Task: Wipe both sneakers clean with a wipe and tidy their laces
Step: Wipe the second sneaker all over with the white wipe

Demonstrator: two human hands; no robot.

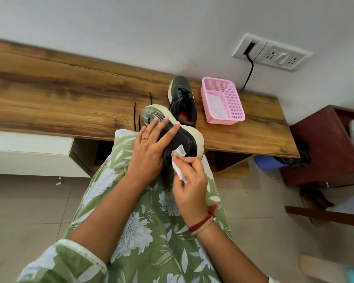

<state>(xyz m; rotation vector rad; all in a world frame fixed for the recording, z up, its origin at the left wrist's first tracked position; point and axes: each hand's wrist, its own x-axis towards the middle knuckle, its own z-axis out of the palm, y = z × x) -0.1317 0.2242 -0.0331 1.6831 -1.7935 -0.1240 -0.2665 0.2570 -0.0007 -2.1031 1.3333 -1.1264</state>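
Note:
A black sneaker with a white sole (184,139) lies tilted on my lap at the table's front edge, its sole turned away from me. My left hand (149,148) lies over its side, fingers spread, holding it steady. My right hand (189,178) pinches a white wipe (178,160) and presses it against the sneaker's black heel side. The second black sneaker (182,99) stands upright on the wooden table (70,99) just behind, its laces loose. Black lace ends (136,117) trail over the wood to the left of the held sneaker.
A pink perforated basket (223,101) with white wipes inside sits on the table right of the sneakers. A wall socket (272,52) with a black cable is above it. A dark red cabinet (325,148) stands at the right; tiled floor lies below.

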